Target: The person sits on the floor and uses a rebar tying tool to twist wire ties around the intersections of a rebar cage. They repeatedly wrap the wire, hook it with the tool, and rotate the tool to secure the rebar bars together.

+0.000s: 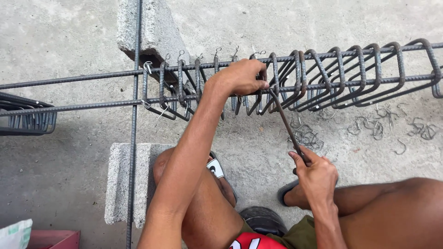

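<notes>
Two long ribbed rebars (92,74) carrying bent steel stirrups (323,78), stiff and likely heavy, span concrete blocks (147,32); the left hand (242,76) clasps a stirrup at the upper bar, the right hand (316,173) grips a thin hooked tying tool (284,120).

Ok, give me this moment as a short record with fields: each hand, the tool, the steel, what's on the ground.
left hand: left hand closed in a grip on a stirrup and the upper long bar of the rebar cage
right hand: right hand shut on the handle end of the tying hook
tool tip: at the bar beside the left thumb
stirrups: tied ones left of the hand, bunched and leaning ones to the right
supports: concrete blocks under the cage
ground: loose wire pieces on the concrete floor
</notes>
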